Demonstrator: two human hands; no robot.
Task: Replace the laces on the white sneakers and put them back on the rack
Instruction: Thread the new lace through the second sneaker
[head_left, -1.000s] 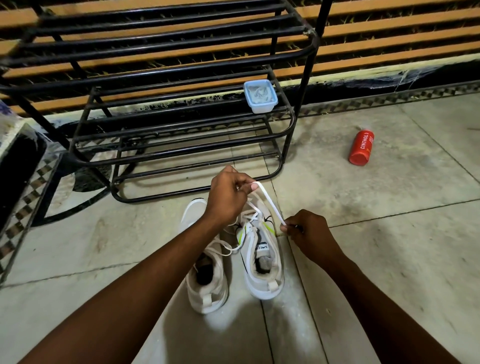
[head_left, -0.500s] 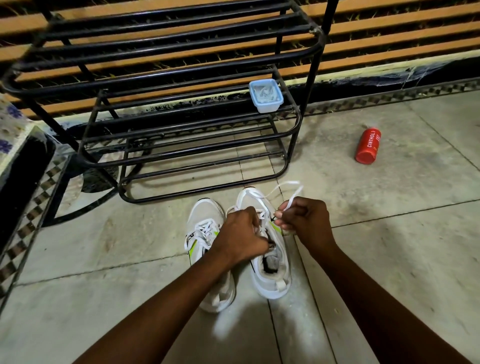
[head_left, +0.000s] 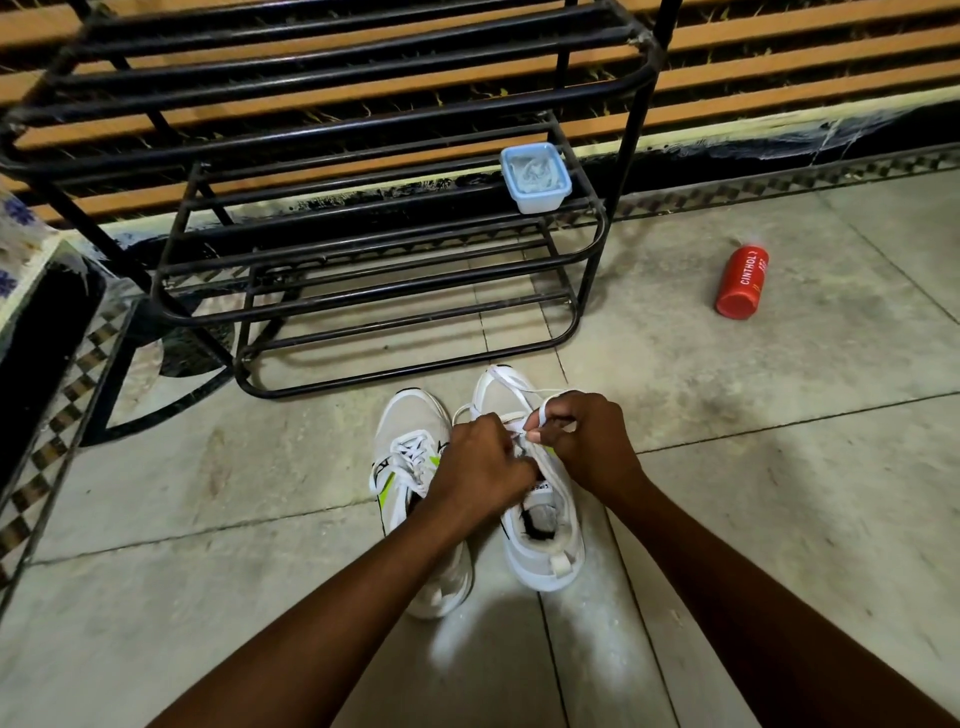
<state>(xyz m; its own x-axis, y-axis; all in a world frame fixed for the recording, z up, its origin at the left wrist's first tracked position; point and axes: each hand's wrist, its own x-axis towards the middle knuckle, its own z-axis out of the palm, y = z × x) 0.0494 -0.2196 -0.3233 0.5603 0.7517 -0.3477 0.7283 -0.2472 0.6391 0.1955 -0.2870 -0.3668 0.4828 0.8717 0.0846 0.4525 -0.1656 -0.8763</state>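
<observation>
White sneakers at 6 o'clock: my left hand and right hand pinched the lace, knotting; tightening seemed next.

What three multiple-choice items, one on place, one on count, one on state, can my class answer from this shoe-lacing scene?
1. Where does the blue-lidded container sit?
A. on a shelf of the black metal rack
B. on the floor
C. inside a sneaker

2. How many white sneakers are on the floor?
A. one
B. two
C. three

3. What is the right hand doing?
A. resting open
B. pinching a white lace
C. holding the red Cinthol can

Answers: 1 A, it rests on the rack's bars; 2 B, the left sneaker and right sneaker lie side by side; 3 B, the lace loops over its fingers.
</observation>
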